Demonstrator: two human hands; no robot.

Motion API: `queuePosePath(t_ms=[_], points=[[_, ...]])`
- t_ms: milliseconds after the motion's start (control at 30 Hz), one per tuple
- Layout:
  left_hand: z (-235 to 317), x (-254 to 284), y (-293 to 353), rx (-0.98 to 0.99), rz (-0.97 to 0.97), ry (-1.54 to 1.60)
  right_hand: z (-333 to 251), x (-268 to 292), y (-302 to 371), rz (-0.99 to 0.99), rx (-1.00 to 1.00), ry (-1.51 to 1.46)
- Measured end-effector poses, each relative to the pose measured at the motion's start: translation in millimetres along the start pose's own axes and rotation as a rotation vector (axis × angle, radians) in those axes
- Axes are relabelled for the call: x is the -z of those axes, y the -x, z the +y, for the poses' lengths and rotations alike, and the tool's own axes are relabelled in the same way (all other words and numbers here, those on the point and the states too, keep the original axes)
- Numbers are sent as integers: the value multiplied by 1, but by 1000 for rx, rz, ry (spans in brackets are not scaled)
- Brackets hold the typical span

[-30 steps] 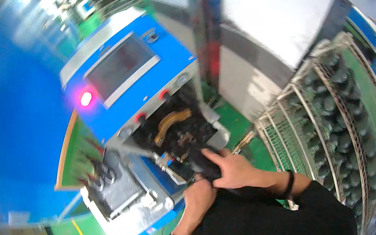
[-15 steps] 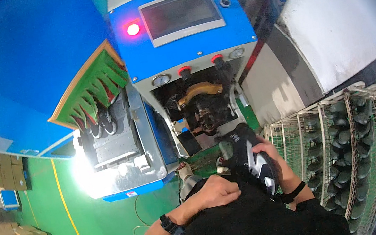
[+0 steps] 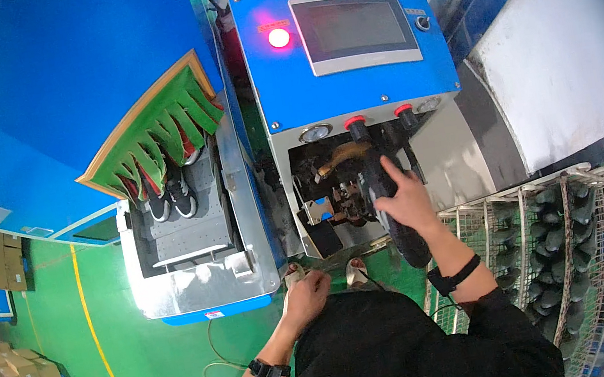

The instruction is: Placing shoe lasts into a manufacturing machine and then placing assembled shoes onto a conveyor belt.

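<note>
My right hand (image 3: 408,199) grips a black shoe (image 3: 407,241) from its right side, thumb and fingers spread along it. The shoe stands nearly lengthwise, its far end at the opening under the blue machine (image 3: 350,94). Inside that opening sit a curved yellow-brown pad (image 3: 344,156) and a dark metal clamp mechanism (image 3: 352,198), partly hidden by the shoe. My left hand (image 3: 307,296) hovers above my lap, apart from the shoe, its fingers curled in with nothing visible in them.
On the left, a conveyor (image 3: 192,241) carries a pair of dark shoes (image 3: 172,199) beneath a green strip curtain (image 3: 159,136). A wire rack (image 3: 523,264) of grey shoe lasts stands at the right. The machine has a screen (image 3: 356,28) and a lit red lamp (image 3: 279,38).
My right hand has carried the shoe forward from my lap to the machine's opening and turned it. My left hand has moved left and away from the shoe. The view has shifted left.
</note>
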State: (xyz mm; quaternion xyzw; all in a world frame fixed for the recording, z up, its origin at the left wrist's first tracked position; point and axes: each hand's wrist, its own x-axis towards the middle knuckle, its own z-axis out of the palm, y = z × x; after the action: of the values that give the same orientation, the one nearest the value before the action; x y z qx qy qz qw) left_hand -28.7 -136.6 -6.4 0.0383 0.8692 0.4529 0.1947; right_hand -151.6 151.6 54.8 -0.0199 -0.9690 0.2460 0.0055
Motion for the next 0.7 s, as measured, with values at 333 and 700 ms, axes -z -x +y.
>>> queuePosePath(t_ms=[333,700], points=[[-14,-11,-22,-45,-80,-14,-25,-3,-39,-176,-255,236],[10,-13,-68,211,5,40,2,12,23,-181,-182,-697]])
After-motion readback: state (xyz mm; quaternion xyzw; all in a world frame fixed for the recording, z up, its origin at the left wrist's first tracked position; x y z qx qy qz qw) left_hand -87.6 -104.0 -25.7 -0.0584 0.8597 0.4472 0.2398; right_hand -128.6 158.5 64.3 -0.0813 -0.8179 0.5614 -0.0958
